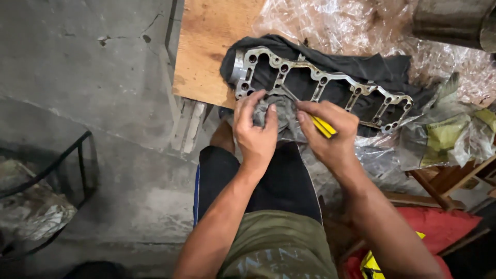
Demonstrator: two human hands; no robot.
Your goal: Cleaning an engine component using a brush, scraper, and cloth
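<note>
A long grey metal frame (330, 82) with several openings and bolt holes lies on a black cloth (372, 70) at the edge of a wooden board (206, 46). My left hand (256, 129) pinches a crumpled grey rag (281, 121) against the frame's near left end. My right hand (330, 132) grips a yellow-handled tool (324, 125); its thin metal tip points up-left and touches the frame by the rag.
Crinkled clear plastic sheeting (341, 26) covers the bench behind the frame, and a dark metal cylinder (454, 20) stands at the top right. A black wire rack (57, 170) sits on the concrete floor (103, 77) at left. Red fabric (439, 227) lies at lower right.
</note>
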